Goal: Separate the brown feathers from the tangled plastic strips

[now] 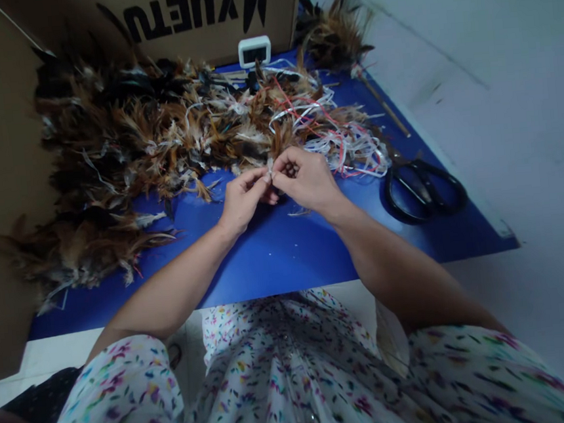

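Scrap of pale material [270, 164], pinched by left hand [244, 198] and right hand [309, 179], sits just nearside of the feather pile [157, 133], best steadied by one while the other works lightly.

The table [286, 257] looks smooth, with a soft sheen; at its far edge, a matt cardboard box [188, 38]. The feathers [151, 131] look wispy and rough, the strings [363, 148] slick like plastic. Near the right edge: glossy, plastic-looking scissors handles [424, 182], a matt wooden-looking stick [386, 107].
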Motion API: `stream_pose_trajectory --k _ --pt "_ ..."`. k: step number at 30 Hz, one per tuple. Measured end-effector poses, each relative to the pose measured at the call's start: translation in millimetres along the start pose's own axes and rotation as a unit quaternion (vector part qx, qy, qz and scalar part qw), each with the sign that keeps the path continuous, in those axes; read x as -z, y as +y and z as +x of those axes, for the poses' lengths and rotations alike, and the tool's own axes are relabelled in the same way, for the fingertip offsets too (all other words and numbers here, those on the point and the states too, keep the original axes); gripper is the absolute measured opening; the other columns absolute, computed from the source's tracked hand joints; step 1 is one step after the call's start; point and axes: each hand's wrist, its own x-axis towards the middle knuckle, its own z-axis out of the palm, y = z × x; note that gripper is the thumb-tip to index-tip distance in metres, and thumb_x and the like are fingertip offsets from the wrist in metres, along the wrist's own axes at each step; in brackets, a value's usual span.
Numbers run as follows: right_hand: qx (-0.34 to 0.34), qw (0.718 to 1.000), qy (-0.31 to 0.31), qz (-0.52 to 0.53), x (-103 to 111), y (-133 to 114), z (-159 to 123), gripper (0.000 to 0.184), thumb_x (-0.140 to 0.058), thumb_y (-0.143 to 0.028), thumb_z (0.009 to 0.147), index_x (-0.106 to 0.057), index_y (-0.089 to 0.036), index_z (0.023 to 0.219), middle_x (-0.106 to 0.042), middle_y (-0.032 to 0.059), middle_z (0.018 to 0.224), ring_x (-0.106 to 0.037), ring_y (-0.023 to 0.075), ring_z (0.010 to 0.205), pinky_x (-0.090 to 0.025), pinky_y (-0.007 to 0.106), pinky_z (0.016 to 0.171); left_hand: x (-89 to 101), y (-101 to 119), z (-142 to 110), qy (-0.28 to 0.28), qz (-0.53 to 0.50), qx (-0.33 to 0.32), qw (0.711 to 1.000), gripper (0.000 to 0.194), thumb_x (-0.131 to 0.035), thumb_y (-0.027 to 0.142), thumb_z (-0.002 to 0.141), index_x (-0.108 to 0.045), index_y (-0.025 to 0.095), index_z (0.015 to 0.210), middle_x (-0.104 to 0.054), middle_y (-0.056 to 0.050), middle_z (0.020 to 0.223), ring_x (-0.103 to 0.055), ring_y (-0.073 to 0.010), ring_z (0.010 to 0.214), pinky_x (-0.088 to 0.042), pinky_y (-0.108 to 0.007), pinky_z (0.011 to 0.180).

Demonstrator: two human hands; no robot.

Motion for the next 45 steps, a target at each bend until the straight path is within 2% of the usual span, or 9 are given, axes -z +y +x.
stream_pose_trajectory --k 9,13,19,24,31,38,42,45 --pt "-0.005 1.000 -0.008 -0.017 1 0 -1 0.004 -0.063 -0.015 0.073 -0.060 -0.019 0.072 -0.059 -0.0030 0.062 -0.048 0.0094 0.057 -0.038 0.027 0.058 -1.9 6 0 0.013 -0.022 0.027 0.999 0.013 -0.074 0.025 0.086 -0.067 0.015 0.083 -0.064 0.003 0.058 -0.063 -0.0074 0.052 -0.054 -0.019 0.054" --pt "-0.013 1.000 -0.013 0.002 1 0 -1 0.004 -0.063 -0.016 0.072 -0.061 -0.018 0.072 -0.060 -0.0029 0.062 -0.048 0.0092 0.056 -0.038 0.026 0.057 -2.8 5 1 0.029 -0.012 0.015 0.999 0.013 -0.075 0.024 0.085 -0.066 0.015 0.081 -0.064 0.004 0.059 -0.062 -0.0068 0.051 -0.054 -0.019 0.054" --pt "-0.022 0.999 -0.021 0.035 0 -1 0 0.002 -0.063 -0.016 0.070 -0.062 -0.018 0.070 -0.059 -0.0027 0.062 -0.047 0.0084 0.055 -0.036 0.024 0.054 -5.2 5 1 0.087 0.003 0.005 0.996 0.008 -0.072 0.011 0.079 -0.065 0.015 0.081 -0.065 0.005 0.062 -0.061 -0.0063 0.047 -0.054 -0.019 0.051" --pt "-0.015 0.998 -0.013 0.052 1 -2 0 0.005 -0.065 -0.021 0.069 -0.061 -0.018 0.069 -0.059 -0.0026 0.062 -0.046 0.0086 0.055 -0.036 0.025 0.054 -2.3 4 1 0.099 0.042 -0.030 0.994 0.012 -0.075 0.013 0.077 -0.065 0.016 0.083 -0.067 0.004 0.064 -0.062 -0.0069 0.049 -0.053 -0.018 0.052" --pt "-0.003 0.999 0.028 0.046 7 -3 3 0.003 -0.061 -0.016 0.070 -0.059 -0.019 0.069 -0.055 -0.0040 0.060 -0.044 0.0084 0.055 -0.039 0.026 0.057 2.0 3 0 0.086 0.085 -0.055 0.991 0.020 -0.084 0.026 0.074 -0.068 0.017 0.083 -0.068 0.003 0.065 -0.063 -0.0081 0.052 -0.052 -0.019 0.053" --pt "0.004 0.996 0.071 0.057 12 -3 7 0.008 -0.060 -0.015 0.074 -0.056 -0.020 0.069 -0.050 -0.0047 0.059 -0.045 0.0084 0.055 -0.038 0.026 0.055 3.8 -2 3 0.098 0.062 -0.051 0.992 0.024 -0.085 0.031 0.073 -0.069 0.017 0.083 -0.067 0.003 0.062 -0.063 -0.0084 0.051 -0.053 -0.019 0.053" --pt "-0.006 0.990 0.115 0.079 19 9 17 0.008 -0.059 -0.019 0.082 -0.057 -0.020 0.074 -0.051 -0.0031 0.062 -0.048 0.0095 0.056 -0.040 0.027 0.056 7.4 -3 7 0.113 0.013 -0.023 0.993 0.027 -0.085 0.031 0.073 -0.067 0.016 0.087 -0.067 0.003 0.065 -0.064 -0.0081 0.052 -0.056 -0.021 0.056" --pt "-0.015 0.985 0.141 0.095 24 26 26 0.012 -0.056 -0.026 0.090 -0.056 -0.022 0.079 -0.055 -0.0009 0.067 -0.055 0.0120 0.059 -0.043 0.029 0.057 10.3 -2 8 0.102 -0.041 -0.004 0.994 0.031 -0.086 0.031 0.073 -0.066 0.015 0.090 -0.069 0.002 0.070 -0.065 -0.0075 0.056 -0.056 -0.021 0.058"
